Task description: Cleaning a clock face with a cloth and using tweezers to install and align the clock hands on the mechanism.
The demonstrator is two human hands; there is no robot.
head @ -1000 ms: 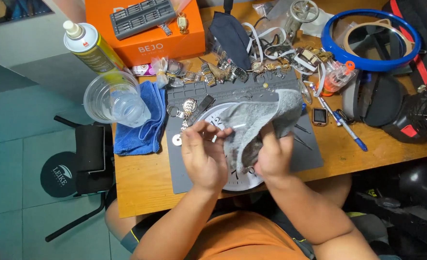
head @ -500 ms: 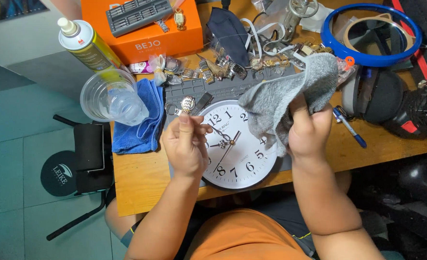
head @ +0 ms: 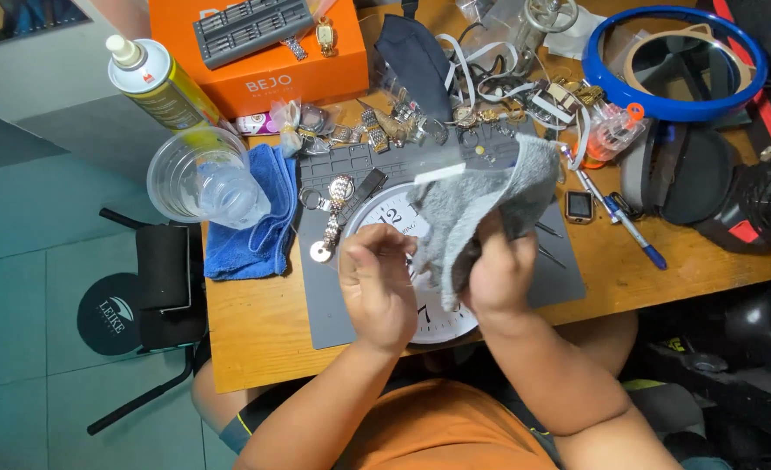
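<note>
Your table (head: 264, 331) is wooden and crowded, with a grey work mat (head: 316, 305) laid across its near half. On that mat lies the white round wall clock (head: 385, 218), face up, partly hidden under both your hands.

Your right hand (head: 499, 274) is the one doing the holding: its grip is closed on a bunch of the grey cloth (head: 481, 204), and the free part of the cloth fans up and away from you, reaching from your fist toward the far right corner of the mat. So the cloth's long run goes from the grip diagonally away, and it hangs over the right side of the clock face.

Your left hand (head: 377, 283) sits just beside the right, over the lower middle of the clock. Its fingers are curled in; whether they pinch anything, the view does not let you tell.

Now the packages. A flat orange box (head: 264, 74) with pale lettering stands at the far edge, a dark grey toolkit tray (head: 246, 30) on top. Left of it is a yellow spray can (head: 164, 87) with a white cap, and a clear plastic cup (head: 198, 183) beside a blue towel (head: 259, 222). A blue ring (head: 677, 61) lies at the far right. A bracelet watch (head: 335, 204) rests on the mat left of the clock, and a blue pen (head: 633, 231) to the right.
</note>
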